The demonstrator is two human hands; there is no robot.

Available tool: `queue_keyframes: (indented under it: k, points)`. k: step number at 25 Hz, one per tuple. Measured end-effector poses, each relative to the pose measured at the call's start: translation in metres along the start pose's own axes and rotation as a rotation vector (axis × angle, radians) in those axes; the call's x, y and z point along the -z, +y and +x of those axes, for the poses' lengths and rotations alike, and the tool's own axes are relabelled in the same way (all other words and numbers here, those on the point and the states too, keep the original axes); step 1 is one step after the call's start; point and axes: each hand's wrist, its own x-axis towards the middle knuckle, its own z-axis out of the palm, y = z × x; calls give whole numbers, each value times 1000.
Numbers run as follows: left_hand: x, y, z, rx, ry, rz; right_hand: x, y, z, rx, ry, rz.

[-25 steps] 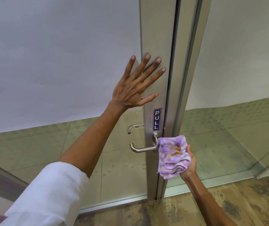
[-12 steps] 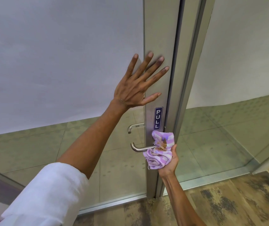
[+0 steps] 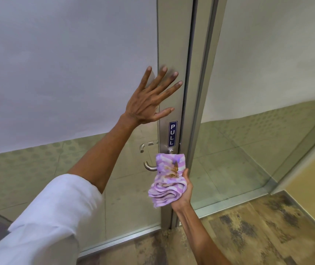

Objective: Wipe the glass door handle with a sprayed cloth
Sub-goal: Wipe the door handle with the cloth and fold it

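Left hand (image 3: pixel 149 104) spread flat at frame centre, bracing the door frame (image 3: pixel 172 54), while the right hand (image 3: pixel 183 190) grips the purple cloth (image 3: pixel 169 178) bunched over the handle (image 3: pixel 150 167) just below, wiping.

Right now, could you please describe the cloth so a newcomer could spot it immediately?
Find the metal door stile with the blue PULL sign. Just below, the right hand presses a bunched cloth over the lever handle. It is lilac-and-white striped, with brown stains.

The curved brushed-metal door handle (image 3: pixel 150 167) looks smooth; the purple-and-white soft cloth (image 3: pixel 169 178) is stained; the grey metal door frame (image 3: pixel 174 44) is matt.
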Motion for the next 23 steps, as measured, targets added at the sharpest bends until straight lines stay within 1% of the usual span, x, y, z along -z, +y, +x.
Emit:
queue_keyframes:
  k: [4, 6, 7, 8, 10, 11, 13, 14, 15, 16, 17, 18, 19, 21, 23]
  points:
    - [14, 27, -24, 106, -39, -207, -14, -13, -26, -20, -50, 23]
    - [21, 51, -42, 208, -47, -368, -18, -24, -39, -21, -69, 32]
    - [25, 67, -50, 287, -52, -485, -21, -29, -44, -6, -68, 27]
    - [29, 83, -58, 393, -60, -634, -22, -35, -49, 15, -66, 12]
    - [39, 115, -73, 675, -55, -990, -29, -48, -61, 29, -82, -19]
    - [45, 131, -80, 843, -30, -1160, -33, -55, -68, 12, -103, -14]
    - [55, 159, -90, 1209, 30, -1422, -37, -68, -79, -30, -154, 18]
    - [59, 172, -95, 1380, 19, -1533, -37, -73, -84, -42, -167, 32]
    - [62, 184, -101, 1525, -36, -1633, -37, -77, -89, -48, -180, 45]
    - [67, 194, -108, 1630, -122, -1728, -35, -80, -93, -49, -188, 46]
    - [72, 205, -114, 1689, -221, -1820, -34, -82, -98, -42, -183, 31]
    - [78, 214, -119, 1705, -293, -1924, -32, -85, -102, -32, -169, -2]
    - [85, 223, -122, 1691, -309, -2034, -32, -87, -107, -31, -174, -47]
    - [98, 238, -123, 1634, -239, -2237, -29, -90, -117, -89, -242, -145]
    - [111, 248, -123, 1562, -165, -2406, -25, -91, -126, -149, -300, -191]
